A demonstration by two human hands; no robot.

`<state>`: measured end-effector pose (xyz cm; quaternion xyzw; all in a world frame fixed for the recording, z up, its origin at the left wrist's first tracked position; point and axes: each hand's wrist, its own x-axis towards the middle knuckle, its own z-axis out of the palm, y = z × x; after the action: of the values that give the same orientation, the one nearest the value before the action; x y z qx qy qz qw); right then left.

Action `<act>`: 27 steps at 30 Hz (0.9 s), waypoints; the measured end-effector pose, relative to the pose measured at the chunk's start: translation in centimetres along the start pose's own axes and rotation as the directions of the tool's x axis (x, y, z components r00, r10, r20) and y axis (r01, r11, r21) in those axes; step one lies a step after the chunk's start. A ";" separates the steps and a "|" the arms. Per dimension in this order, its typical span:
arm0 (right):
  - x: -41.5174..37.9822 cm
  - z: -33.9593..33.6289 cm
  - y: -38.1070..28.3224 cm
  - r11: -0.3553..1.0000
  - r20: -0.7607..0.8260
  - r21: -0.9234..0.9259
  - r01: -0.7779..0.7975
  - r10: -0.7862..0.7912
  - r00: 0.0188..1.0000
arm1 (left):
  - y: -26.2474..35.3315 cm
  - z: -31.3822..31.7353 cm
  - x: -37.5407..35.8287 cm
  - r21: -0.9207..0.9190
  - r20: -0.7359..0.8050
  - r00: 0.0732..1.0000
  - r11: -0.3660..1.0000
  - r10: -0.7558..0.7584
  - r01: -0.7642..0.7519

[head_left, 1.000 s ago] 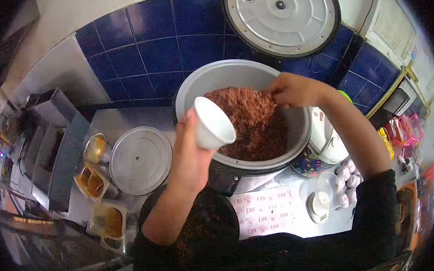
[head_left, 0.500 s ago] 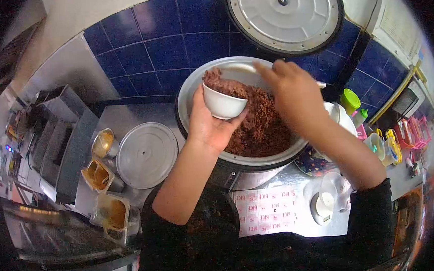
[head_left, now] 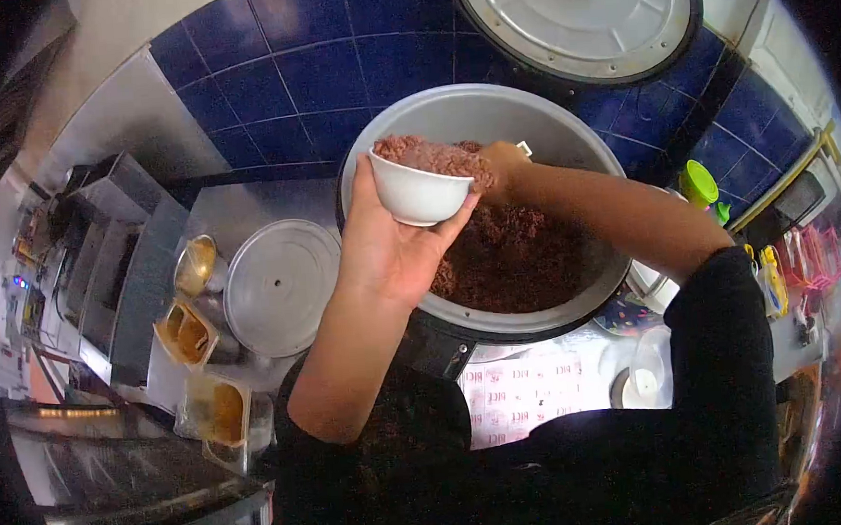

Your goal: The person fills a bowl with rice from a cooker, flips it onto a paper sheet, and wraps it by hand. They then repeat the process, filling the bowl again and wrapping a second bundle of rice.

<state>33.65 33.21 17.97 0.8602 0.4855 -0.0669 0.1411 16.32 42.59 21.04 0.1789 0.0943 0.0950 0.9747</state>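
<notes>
My left hand [head_left: 386, 250] cups a small white bowl [head_left: 418, 195] from below, tilted over the left part of a large rice cooker pot [head_left: 587, 146]. Reddish-brown rice [head_left: 433, 158] is heaped above the bowl's rim. My right hand [head_left: 503, 169] is closed at the bowl's right side, over the pot. A white handle end [head_left: 525, 148] sticks out of that fist, and it looks like a rice paddle; its blade is hidden behind the hand and rice. More of the same dark rice [head_left: 527, 270] lies in the bottom of the pot.
The cooker's round lid [head_left: 589, 21] stands raised at the back. Left of the pot lie a flat metal lid [head_left: 283, 295] and several containers of brown food, one a tub [head_left: 226, 414]. Printed paper [head_left: 520, 396] covers the counter in front. Green cups [head_left: 698, 185] stand at right.
My right hand has come down and left from above the pot to the bowl's side. The rice in the bowl now looks pressed flatter toward the right. The view has shifted slightly.
</notes>
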 end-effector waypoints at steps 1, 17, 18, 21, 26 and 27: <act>0.9 1.6 0.4 1.000 0.004 0.009 -0.004 0.004 1.000 | 0.0 0.2 -0.2 0.004 -0.005 1.000 1.000 -0.009 0.009; -4.9 2.8 -4.3 0.945 0.233 0.126 0.302 -0.324 0.917 | 0.1 0.0 -2.0 0.026 0.012 1.000 0.999 0.022 -0.023; -5.2 2.4 -4.1 0.938 0.257 0.163 0.306 -0.340 0.905 | 0.1 0.0 -2.0 0.041 0.017 1.000 0.999 0.018 -0.019; -7.1 2.5 -3.4 0.872 0.116 0.292 0.393 -0.441 0.890 | 0.2 0.4 -2.1 0.010 -0.003 0.999 0.999 0.037 -0.037; -7.6 2.5 -1.0 0.685 0.075 0.635 0.358 -0.515 0.854 | 1.0 0.2 -2.0 -0.019 -0.008 0.999 0.999 0.049 -0.049; -8.2 1.9 -0.5 0.640 0.069 0.699 0.321 -0.506 0.860 | 1.1 0.3 -2.0 -0.016 -0.035 0.998 0.998 0.058 -0.058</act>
<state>29.00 26.21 18.13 0.7002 0.5914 -0.3774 -0.1323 14.27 43.11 22.02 0.1717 0.1049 0.1270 0.9713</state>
